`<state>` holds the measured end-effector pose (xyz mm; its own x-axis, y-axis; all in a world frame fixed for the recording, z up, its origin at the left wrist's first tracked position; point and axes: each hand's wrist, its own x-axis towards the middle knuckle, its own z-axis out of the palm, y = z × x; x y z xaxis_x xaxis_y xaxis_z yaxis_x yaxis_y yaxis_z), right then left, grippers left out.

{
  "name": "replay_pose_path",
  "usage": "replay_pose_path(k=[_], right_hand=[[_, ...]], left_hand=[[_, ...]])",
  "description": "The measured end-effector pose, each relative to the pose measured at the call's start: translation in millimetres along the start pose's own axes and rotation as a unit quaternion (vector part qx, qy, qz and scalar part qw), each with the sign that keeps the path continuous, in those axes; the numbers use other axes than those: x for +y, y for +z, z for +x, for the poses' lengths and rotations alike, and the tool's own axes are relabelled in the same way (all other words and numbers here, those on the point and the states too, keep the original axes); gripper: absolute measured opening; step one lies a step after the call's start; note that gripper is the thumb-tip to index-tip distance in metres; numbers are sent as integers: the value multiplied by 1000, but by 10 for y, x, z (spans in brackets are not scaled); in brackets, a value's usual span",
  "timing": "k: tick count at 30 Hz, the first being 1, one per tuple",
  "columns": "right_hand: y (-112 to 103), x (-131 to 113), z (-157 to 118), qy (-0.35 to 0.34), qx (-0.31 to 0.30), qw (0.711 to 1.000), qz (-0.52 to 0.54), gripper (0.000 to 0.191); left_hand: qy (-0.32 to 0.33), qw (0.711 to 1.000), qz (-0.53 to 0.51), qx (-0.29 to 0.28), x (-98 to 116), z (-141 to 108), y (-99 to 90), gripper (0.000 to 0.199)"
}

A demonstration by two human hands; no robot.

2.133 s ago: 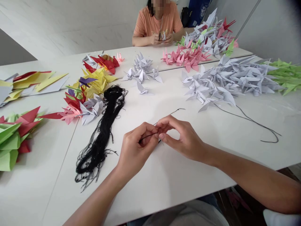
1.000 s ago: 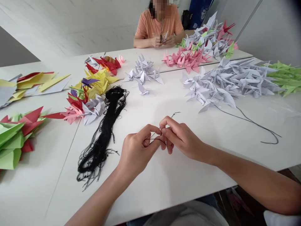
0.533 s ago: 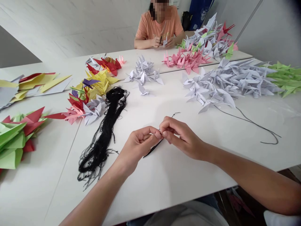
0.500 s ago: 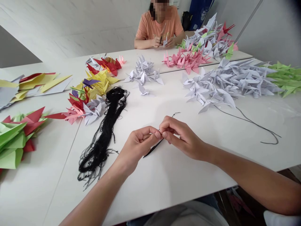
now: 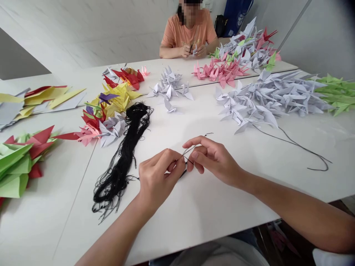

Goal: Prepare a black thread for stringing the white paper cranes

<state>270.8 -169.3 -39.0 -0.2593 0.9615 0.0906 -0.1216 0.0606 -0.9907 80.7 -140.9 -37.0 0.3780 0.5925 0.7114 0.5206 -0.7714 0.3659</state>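
The person's left hand (image 5: 158,177) pinches a thin black thread (image 5: 191,149) between thumb and fingertips, while the right hand (image 5: 213,159) curls half-closed just beside it, the strand running past its fingertips; whether the right hand has hold of the strand cannot be told. The hands, fingertip to fingertip a moment earlier, now stand slightly apart, and a short dark end of thread hangs below the left hand. Both hover over a white table (image 5: 69,184). Just left of the hands lies a tangled hank of black thread (image 5: 122,159), and to the right a loose black cord (image 5: 294,142) trails from a heap of pale grey-white paper cranes (image 5: 266,99). Bright green paper cranes (image 5: 337,96) lie beyond that heap. Pink paper cranes (image 5: 219,72), yellow paper cranes (image 5: 116,96) and red paper cranes (image 5: 127,75) lie in piles across the tabletop. Across the table, a co-worker in an orange T-shirt (image 5: 188,33) holds a small white paper crane (image 5: 195,50) in both hands.
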Motion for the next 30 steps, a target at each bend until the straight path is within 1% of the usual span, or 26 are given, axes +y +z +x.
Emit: replay_pose_path(k=[4, 6, 9, 13, 17, 20, 22, 26, 30], right_hand=[[0, -5, 19, 24, 2, 1000, 3, 24], [-5, 6, 25, 16, 10, 1000, -2, 24], [-12, 16, 24, -6, 17, 1000, -10, 23], [-30, 7, 21, -38, 46, 998, -26, 20], [-63, -12, 30, -51, 84, 994, -41, 23], [-80, -14, 36, -48, 84, 994, -40, 23], [-81, -9, 39, -49, 73, 996, -28, 22], [-61, 6, 45, -48, 48, 998, 13, 22], [-41, 30, 45, -31, 21, 998, 51, 22]], left_hand=[[37, 999, -8, -16, 3, 11, -4, 16], [33, 999, -10, -25, 13, 21, -10, 15], [7, 999, -14, -29, 33, 27, -26, 12], [-50, 997, -41, -36, 33, 32, -43, 6], [-136, 985, -98, -46, -2, 61, -42, 12], [-208, 967, -133, -62, -22, 77, -50, 14], [-234, 959, -148, -67, -27, 77, -58, 13], [-243, 954, -162, -72, -36, 74, -52, 12], [-206, 960, -169, -84, -54, 84, -21, 14]])
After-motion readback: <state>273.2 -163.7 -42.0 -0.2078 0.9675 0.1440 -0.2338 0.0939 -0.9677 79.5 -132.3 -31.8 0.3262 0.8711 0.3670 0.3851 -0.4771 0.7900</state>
